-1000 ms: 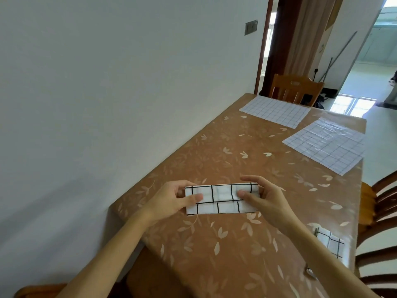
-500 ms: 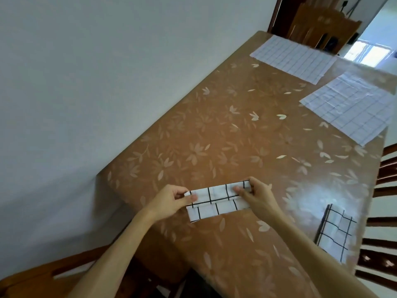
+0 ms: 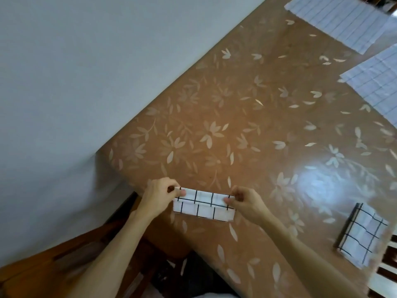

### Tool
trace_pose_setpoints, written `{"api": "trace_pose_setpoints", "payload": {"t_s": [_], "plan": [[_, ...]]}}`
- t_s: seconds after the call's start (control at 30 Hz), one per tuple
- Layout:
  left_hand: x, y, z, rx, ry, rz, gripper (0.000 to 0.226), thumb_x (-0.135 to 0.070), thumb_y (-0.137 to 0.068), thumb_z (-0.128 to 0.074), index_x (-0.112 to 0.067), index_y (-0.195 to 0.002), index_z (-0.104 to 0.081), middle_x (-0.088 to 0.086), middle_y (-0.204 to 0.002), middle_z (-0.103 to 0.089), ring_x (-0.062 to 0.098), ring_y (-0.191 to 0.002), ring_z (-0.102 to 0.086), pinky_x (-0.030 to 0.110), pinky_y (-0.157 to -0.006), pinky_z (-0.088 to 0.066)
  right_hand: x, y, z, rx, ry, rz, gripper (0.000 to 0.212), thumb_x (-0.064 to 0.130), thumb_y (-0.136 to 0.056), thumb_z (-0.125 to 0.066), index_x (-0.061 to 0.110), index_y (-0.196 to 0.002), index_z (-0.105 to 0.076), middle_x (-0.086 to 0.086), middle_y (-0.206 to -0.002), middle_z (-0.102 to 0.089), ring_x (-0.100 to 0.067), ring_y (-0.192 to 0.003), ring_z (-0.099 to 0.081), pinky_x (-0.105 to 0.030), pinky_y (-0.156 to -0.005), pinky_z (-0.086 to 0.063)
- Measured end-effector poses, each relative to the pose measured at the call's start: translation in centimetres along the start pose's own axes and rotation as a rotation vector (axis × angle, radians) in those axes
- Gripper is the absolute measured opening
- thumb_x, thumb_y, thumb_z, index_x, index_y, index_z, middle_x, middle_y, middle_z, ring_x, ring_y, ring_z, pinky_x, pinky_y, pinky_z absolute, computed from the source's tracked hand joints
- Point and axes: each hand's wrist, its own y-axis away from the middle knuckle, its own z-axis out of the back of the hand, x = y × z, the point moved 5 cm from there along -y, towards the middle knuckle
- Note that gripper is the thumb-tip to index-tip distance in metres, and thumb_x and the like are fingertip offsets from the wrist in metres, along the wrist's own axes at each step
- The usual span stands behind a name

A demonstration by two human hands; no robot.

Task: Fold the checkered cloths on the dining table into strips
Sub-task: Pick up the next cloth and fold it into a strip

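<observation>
**Brown leaf-print table, one strip pinched at both ends**

Head view: plain pale wall (image 3: pixel 86 61) fills the upper left of the frame, and the dining table (image 3: pixel 247 125) runs diagonally from the lower middle up to the upper right, its glossy brown top printed with pale leaves.

Down at the near edge, lower centre, we have the checkered strip (image 3: pixel 204 204), white with black grid lines, folded long and narrow and lying across the frame. Left hand (image 3: pixel 158 195) is on its left end, thumb and curled fingers pinching the top layer. Right hand (image 3: pixel 247 203) mirrors it on the right end, fingertips clamped on the fabric there too. Both forearms come up from the bottom of the frame.

Over at the lower right, a folded cloth (image 3: pixel 361 235) sits near the table's edge, well apart from the hands. Up in the top right corner, the far flat cloth (image 3: pixel 335 20) lies spread open, with the near flat cloth (image 3: pixel 378 87) just below it at the right edge.

Lower left, a wooden chair (image 3: pixel 53 261) shows, blurred.
</observation>
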Motion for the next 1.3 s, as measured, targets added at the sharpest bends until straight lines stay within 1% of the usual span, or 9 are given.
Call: {"api": "trace_pose_setpoints", "payload": {"t_s": [0.07,0.27,0.4,0.57,0.73,0.9,1.03,1.13,1.3], "plan": [[0.1,-0.7,0.3,-0.066,-0.072,-0.049,0.018,-0.043,-0.086,-0.074,-0.025,-0.087,-0.071,-0.008,-0.081,-0.062,0.013,-0.077,-0.06,0.031,-0.066,-0.048,0.2,0.1,-1.8,0.021,0.058,-0.044,0.02,0.032,-0.086,-0.072,0.018,-0.078,-0.062,0.001,-0.072,-0.064,-0.01,-0.059,-0.054,-0.017,-0.051,-0.042],[-0.9,-3.4,-0.9,-0.091,-0.149,-0.157,0.019,-0.036,-0.096,-0.064,-0.025,-0.111,-0.066,-0.011,-0.091,-0.054,0.012,-0.085,-0.055,0.026,-0.067,-0.039,-0.3,0.3,-5.1,-0.005,0.239,-0.098,0.018,0.034,-0.082,-0.052,0.018,-0.083,-0.06,-0.001,-0.069,-0.068,-0.024,-0.068,-0.066,-0.04,-0.06,-0.055],[-1.5,-4.5,-2.2,-0.035,-0.138,-0.165,0.024,-0.038,-0.092,-0.069,-0.023,-0.111,-0.066,-0.01,-0.092,-0.063,0.01,-0.083,-0.059,0.022,-0.067,-0.041,-0.6,0.9,-4.7,-0.08,0.375,-0.095,0.022,0.024,-0.082,-0.05,0.025,-0.098,-0.066,0.0,-0.082,-0.067,-0.023,-0.071,-0.062,-0.031,-0.052,-0.045],[-3.0,-4.5,-4.6,-0.066,-0.309,-0.323,0.03,-0.033,-0.086,-0.076,-0.016,-0.109,-0.068,-0.001,-0.098,-0.064,0.017,-0.087,-0.062,0.03,-0.068,-0.057,-1.6,1.9,-2.8,-0.193,0.608,-0.155,0.029,0.029,-0.089,-0.064,0.013,-0.114,-0.062,-0.009,-0.118,-0.056,-0.029,-0.11,-0.055,-0.035,-0.083,-0.05],[-3.8,-1.9,-7.0,-0.294,-0.422,-0.702,0.021,0.003,-0.077,-0.077,-0.012,-0.09,-0.069,0.006,-0.097,-0.065,0.022,-0.086,-0.06,0.031,-0.076,-0.056,0.8,1.9,-6.5,-0.27,0.718,0.408,0.052,0.007,-0.079,-0.061,0.008,-0.13,-0.059,-0.012,-0.142,-0.056,-0.031,-0.13,-0.056,-0.039,-0.105,-0.046],[-1.8,-0.2,-8.7,-0.169,-0.474,-0.802,0.037,-0.006,-0.088,-0.067,-0.007,-0.125,-0.068,0.008,-0.124,-0.067,0.022,-0.113,-0.062,0.035,-0.099,-0.053,-0.5,1.8,-11.5,-0.087,0.85,0.401,0.072,0.049,-0.096,-0.033,0.0,-0.149,-0.038,-0.016,-0.159,-0.03,-0.03,-0.147,-0.032,-0.049,-0.116,-0.019],[1.1,0.9,-8.7,0.044,-0.622,-0.764,0.055,-0.03,-0.106,-0.039,-0.012,-0.157,-0.031,0.01,-0.167,-0.024,0.023,-0.154,-0.023,0.039,-0.124,-0.025,-1.4,1.5,-11.9,-0.068,0.865,0.381,0.085,0.063,-0.094,-0.031,0.001,-0.153,-0.026,-0.016,-0.161,-0.024,-0.028,-0.15,-0.026,-0.047,-0.118,-0.016],[1.8,1.0,-8.4,0.128,-0.679,-0.637,0.067,-0.054,-0.105,-0.029,-0.023,-0.162,-0.013,0.001,-0.17,-0.006,0.021,-0.157,-0.007,0.045,-0.126,-0.015,-2.3,2.1,-11.6,-0.065,0.842,0.335,0.09,0.068,-0.095,-0.027,0.002,-0.155,-0.021,-0.015,-0.164,-0.017,-0.028,-0.152,-0.02,-0.044,-0.118,-0.015],[2.9,1.1,-7.7,0.116,-0.743,-0.54,0.075,-0.063,-0.102,-0.025,-0.022,-0.162,-0.007,-0.001,-0.171,0.0,0.022,-0.157,-0.005,0.05,-0.124,-0.017,-4.9,4.5,-10.1,-0.107,0.814,0.284,0.087,0.068,-0.096,-0.026,0.004,-0.155,-0.022,-0.013,-0.164,-0.017,-0.026,-0.153,-0.013,-0.041,-0.118,-0.015]]}}
